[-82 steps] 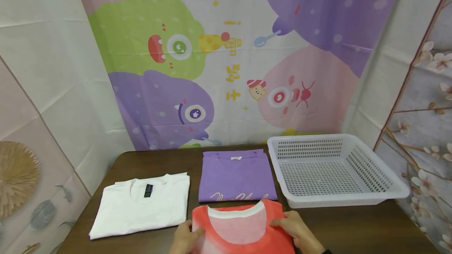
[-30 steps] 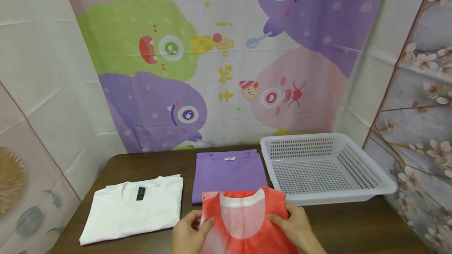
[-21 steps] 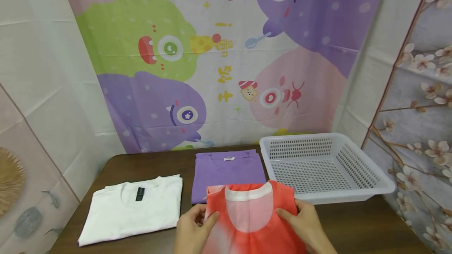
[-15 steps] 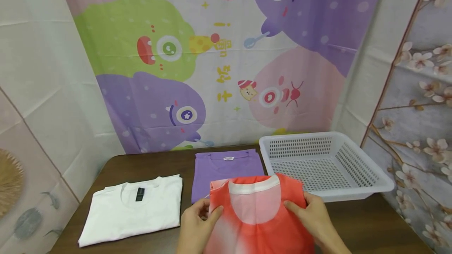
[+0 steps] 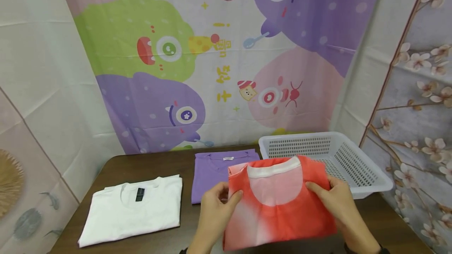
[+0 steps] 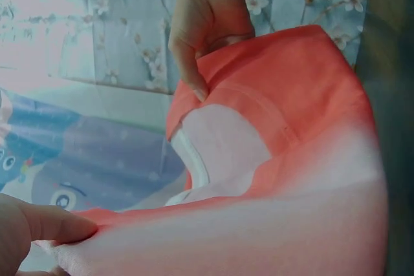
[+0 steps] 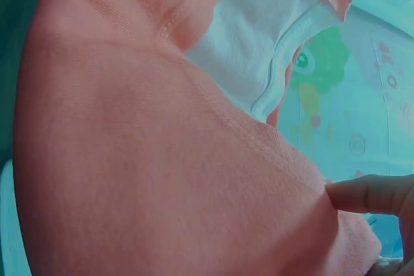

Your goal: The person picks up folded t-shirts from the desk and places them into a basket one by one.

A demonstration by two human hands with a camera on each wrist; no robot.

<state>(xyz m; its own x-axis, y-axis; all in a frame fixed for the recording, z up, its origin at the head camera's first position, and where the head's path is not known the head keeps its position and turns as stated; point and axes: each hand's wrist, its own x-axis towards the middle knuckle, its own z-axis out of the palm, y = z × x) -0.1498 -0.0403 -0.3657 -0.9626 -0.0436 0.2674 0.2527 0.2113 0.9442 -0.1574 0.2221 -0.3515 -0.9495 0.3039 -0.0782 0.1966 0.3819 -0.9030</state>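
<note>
A folded red-and-white T-shirt (image 5: 282,214) is held up by both hands in the head view, its pale neckline facing me. My left hand (image 5: 216,211) pinches its left shoulder edge, thumb in front. On the opposite shoulder edge, my right hand (image 5: 335,199) pinches the cloth the same way. The shirt overlaps the purple folded T-shirt (image 5: 212,171) and the front of the white plastic basket (image 5: 374,185) in this view. In the left wrist view the left thumb (image 6: 61,223) presses on the fabric; the right wrist view shows the right thumb (image 7: 365,193) on it.
A folded white T-shirt (image 5: 141,214) with a black label lies at the left of the dark wooden table (image 5: 148,164). Behind the table hangs a cartoon-print curtain (image 5: 226,124), and a flower-print cloth (image 5: 416,128) hangs at the right.
Both hands have lifted the red-and-white T-shirt and carried it up and to the right, from in front of the purple one toward the basket. The white and purple T-shirts stay put.
</note>
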